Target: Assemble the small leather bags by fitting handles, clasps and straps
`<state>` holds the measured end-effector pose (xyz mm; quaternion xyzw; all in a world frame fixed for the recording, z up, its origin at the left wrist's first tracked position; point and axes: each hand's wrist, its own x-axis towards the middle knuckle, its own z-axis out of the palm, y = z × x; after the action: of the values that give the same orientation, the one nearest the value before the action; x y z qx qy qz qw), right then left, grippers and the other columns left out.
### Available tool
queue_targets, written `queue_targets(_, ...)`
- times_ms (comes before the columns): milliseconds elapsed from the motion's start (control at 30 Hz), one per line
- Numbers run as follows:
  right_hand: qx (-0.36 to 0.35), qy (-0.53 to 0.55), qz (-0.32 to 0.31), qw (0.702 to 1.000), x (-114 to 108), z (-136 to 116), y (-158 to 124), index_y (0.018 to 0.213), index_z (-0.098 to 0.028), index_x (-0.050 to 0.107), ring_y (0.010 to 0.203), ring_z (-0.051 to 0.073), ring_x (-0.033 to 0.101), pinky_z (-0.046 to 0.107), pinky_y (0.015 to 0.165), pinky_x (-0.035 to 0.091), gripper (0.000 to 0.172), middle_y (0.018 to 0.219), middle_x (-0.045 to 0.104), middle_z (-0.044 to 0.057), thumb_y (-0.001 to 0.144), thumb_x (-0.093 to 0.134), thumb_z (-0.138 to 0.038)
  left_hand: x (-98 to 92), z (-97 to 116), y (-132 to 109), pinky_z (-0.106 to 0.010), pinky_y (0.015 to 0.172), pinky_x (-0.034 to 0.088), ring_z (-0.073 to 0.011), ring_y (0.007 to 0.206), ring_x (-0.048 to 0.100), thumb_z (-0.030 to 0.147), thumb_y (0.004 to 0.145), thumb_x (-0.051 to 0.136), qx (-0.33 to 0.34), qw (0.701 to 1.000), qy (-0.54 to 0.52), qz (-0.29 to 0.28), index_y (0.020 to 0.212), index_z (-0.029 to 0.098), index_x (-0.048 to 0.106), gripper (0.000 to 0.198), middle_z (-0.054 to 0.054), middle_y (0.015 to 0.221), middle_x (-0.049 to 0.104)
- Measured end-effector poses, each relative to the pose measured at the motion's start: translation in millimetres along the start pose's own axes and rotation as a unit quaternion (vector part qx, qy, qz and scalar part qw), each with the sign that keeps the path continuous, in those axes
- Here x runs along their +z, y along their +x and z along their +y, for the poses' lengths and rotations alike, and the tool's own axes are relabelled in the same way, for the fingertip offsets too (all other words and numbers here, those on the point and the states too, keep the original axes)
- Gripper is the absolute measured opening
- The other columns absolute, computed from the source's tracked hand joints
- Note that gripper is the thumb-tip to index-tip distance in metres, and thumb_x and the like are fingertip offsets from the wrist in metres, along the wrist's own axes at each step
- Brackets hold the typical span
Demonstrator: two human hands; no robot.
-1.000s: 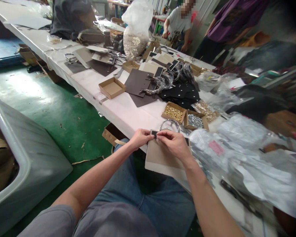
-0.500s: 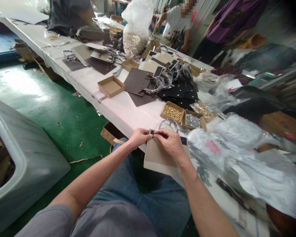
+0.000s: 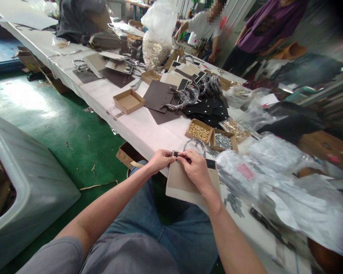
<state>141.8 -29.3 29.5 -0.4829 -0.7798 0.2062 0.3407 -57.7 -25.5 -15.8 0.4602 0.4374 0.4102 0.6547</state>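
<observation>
Beige panel point(image 3: 183, 184), qty 1: at near edge of table point(image 3: 151, 131), partly overhanging toward lap; blk patches at far corners
L hand point(image 3: 161, 160): thumb & fingers pinched on panel's far L corner
R hand point(image 3: 194, 166): over panel, fingertips drawn together at L patch; item btwn them, if any, too small to tell
Clear-wrapped ring point(image 3: 194, 144), 1 pc.: just beyond panel
Carton box w/ gold-col. hardware point(image 3: 199, 130) & carton box w/ silver-col. hardware point(image 3: 223, 140): side by side, farther back
White plastic bags point(image 3: 247, 171): R of panel
Dk brown panels point(image 3: 160, 94), blk dotted pcs point(image 3: 208, 111): behind boxes
Grey bin point(image 3: 40, 179): on grn floor, far L
</observation>
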Motion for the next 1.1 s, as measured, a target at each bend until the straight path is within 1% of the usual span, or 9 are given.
queue_targets(100, 0.001, 0.001, 0.008, 1.0, 2, -2, -3, 0.111, -0.027, 0.085, 0.105, 0.029, 0.076, 0.046, 0.095, 0.06, 0.014, 0.111, 0.08, 0.008, 0.11, 0.072, -0.03, -0.8, -3, 1, -0.024, 0.058, 0.028, -0.0099, 0.062, 0.043, 0.05, 0.083, 0.081, 0.012, 1.0, -0.008, -0.009, 0.087, 0.01, 0.08, 0.04, 0.001, 0.07, 0.058)
queue_targets(233, -0.006, -0.004, 0.004, 1.0, 2, -6, -9, 0.117, -0.027, 0.085, 0.109, 0.03, 0.076, 0.047, 0.099, 0.06, 0.02, 0.114, 0.079, 0.009, 0.115, 0.066, -0.033, -1.8, -4, 1, -0.023, 0.06, 0.03, -0.0102, 0.064, 0.045, 0.048, 0.084, 0.081, 0.02, 1.0, -0.014, -0.015, 0.089, 0.009, 0.081, 0.039, 0.0, 0.072, 0.06)
queue_targets(400, -0.001, -0.001, -0.031, 1.0, -3, -5, -12, 0.128, -0.028, 0.082, 0.111, 0.031, 0.076, 0.046, 0.092, 0.064, 0.021, 0.124, 0.077, 0.011, 0.109, 0.074, -0.035, -1.2, -1, 2, -0.023, 0.06, 0.032, -0.0104, 0.063, 0.047, 0.046, 0.08, 0.083, 0.007, 1.0, -0.024, -0.016, 0.085, 0.01, 0.08, 0.037, -0.001, 0.071, 0.062)
queue_targets(533, 0.011, 0.003, -0.038, 0.999, -5, -2, -11, 0.125, -0.029, 0.082, 0.106, 0.03, 0.076, 0.046, 0.089, 0.066, 0.02, 0.124, 0.077, 0.01, 0.107, 0.074, -0.031, -0.6, 0, 2, -0.023, 0.06, 0.033, -0.011, 0.064, 0.049, 0.044, 0.08, 0.081, 0.004, 0.999, -0.031, -0.015, 0.087, 0.009, 0.081, 0.036, -0.001, 0.072, 0.064)
queue_targets(600, 0.016, 0.001, -0.031, 0.999, -4, -1, -10, 0.13, -0.028, 0.079, 0.101, 0.03, 0.075, 0.046, 0.084, 0.066, 0.025, 0.125, 0.076, 0.011, 0.105, 0.075, -0.031, -0.7, -1, 2, -0.024, 0.061, 0.032, -0.0108, 0.064, 0.048, 0.044, 0.08, 0.08, 0.01, 1.0, -0.023, -0.014, 0.087, 0.009, 0.08, 0.035, -0.001, 0.071, 0.062)
queue_targets(700, 0.012, -0.003, -0.017, 1.0, 0, 1, -11, 0.139, -0.027, 0.073, 0.099, 0.03, 0.073, 0.046, 0.084, 0.066, 0.034, 0.125, 0.074, 0.012, 0.106, 0.073, -0.029, -0.9, -1, 2, -0.024, 0.06, 0.03, -0.0105, 0.063, 0.046, 0.044, 0.082, 0.08, 0.015, 1.0, -0.017, -0.017, 0.084, 0.01, 0.079, 0.033, 0.0, 0.069, 0.059)
queue_targets(833, -0.015, -0.013, -0.022, 1.0, 4, 6, -16, 0.142, -0.03, 0.07, 0.101, 0.03, 0.073, 0.049, 0.093, 0.067, 0.033, 0.128, 0.076, 0.011, 0.109, 0.066, -0.028, -0.7, -2, 1, -0.024, 0.06, 0.031, -0.0108, 0.063, 0.046, 0.047, 0.081, 0.083, 0.008, 1.0, -0.026, -0.015, 0.085, 0.011, 0.079, 0.037, 0.0, 0.07, 0.06)
queue_targets(1000, -0.041, -0.022, -0.023, 0.999, 9, 8, -20, 0.143, -0.031, 0.071, 0.126, 0.034, 0.073, 0.055, 0.116, 0.06, 0.032, 0.139, 0.075, 0.011, 0.114, 0.058, -0.027, -1.2, -6, 2, -0.024, 0.062, 0.036, -0.0121, 0.066, 0.05, 0.049, 0.085, 0.082, 0.013, 0.999, -0.025, -0.02, 0.099, 0.009, 0.085, 0.042, -0.002, 0.075, 0.065)
queue_targets(1100, -0.042, -0.023, -0.017, 0.999, 12, 8, -20, 0.143, -0.031, 0.071, 0.132, 0.034, 0.071, 0.056, 0.12, 0.057, 0.032, 0.139, 0.075, 0.011, 0.115, 0.056, -0.026, -1.8, -10, 3, -0.023, 0.062, 0.036, -0.0118, 0.065, 0.049, 0.047, 0.087, 0.081, 0.017, 1.0, -0.012, -0.014, 0.097, 0.009, 0.085, 0.04, -0.001, 0.073, 0.064)
